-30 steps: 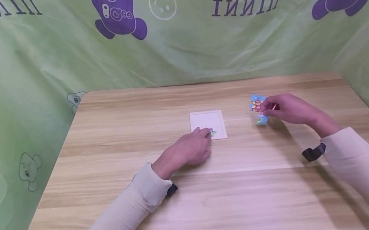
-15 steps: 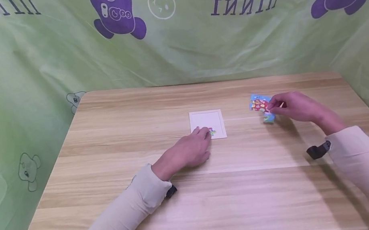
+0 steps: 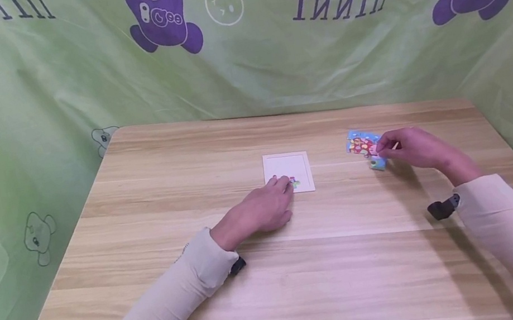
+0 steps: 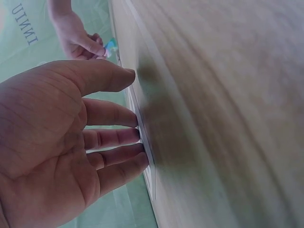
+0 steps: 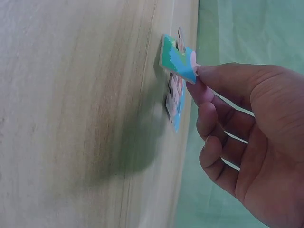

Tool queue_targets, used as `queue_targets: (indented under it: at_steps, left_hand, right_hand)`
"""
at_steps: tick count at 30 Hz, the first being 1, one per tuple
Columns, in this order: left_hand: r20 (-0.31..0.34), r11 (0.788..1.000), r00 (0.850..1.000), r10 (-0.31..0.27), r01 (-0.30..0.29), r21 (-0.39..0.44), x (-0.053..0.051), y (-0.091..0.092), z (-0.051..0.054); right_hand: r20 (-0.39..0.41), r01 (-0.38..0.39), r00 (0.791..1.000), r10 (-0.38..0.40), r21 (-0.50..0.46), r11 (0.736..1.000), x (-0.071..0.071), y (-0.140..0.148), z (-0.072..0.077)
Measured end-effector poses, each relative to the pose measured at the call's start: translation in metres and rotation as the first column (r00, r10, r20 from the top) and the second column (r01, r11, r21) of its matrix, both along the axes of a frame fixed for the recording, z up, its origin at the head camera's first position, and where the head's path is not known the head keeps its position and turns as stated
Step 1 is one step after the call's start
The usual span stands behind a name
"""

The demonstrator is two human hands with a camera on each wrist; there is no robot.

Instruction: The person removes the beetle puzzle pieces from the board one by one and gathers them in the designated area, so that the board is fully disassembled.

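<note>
My left hand [image 3: 264,208] rests its fingertips on the near left part of a white puzzle board [image 3: 288,164]. In the left wrist view its fingers [image 4: 114,137] are fairly straight against the board's edge. A small green-and-red puzzle piece [image 3: 295,183] lies on the board beside the fingertips. To the right, my right hand [image 3: 409,148] pinches a blue-and-green puzzle piece [image 5: 179,59] between thumb and index finger, tilted and raised above the table. Just behind it lie colourful puzzle pieces [image 3: 357,142] in red and blue, partly hidden by the held piece and the fingers.
The wooden table [image 3: 278,292] stretches around both hands. A green printed cloth [image 3: 273,78] hangs behind its back edge and along the sides. Black wrist cameras sit under both cuffs, the right camera [image 3: 443,208] showing more fully.
My right hand has shifted right with the pinched puzzle piece, uncovering more of the red-and-blue pieces on the table. My left hand stays on the board.
</note>
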State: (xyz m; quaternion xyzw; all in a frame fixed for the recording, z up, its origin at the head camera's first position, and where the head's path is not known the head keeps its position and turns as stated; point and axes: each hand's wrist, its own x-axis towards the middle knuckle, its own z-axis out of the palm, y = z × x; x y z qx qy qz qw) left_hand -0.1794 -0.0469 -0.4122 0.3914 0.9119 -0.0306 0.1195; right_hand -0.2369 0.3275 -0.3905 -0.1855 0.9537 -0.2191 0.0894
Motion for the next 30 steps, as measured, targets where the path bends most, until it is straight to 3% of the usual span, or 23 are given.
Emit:
queue_targets:
  at_steps: [30]
  left_hand:
    - [-0.009,0.999,0.999,-0.041,0.041,0.005,-0.0003,-0.0038,-0.0013]
  right_hand:
    - [0.049,0.121,0.991,-0.123,0.047,0.992,-0.0083,0.0043,-0.0093]
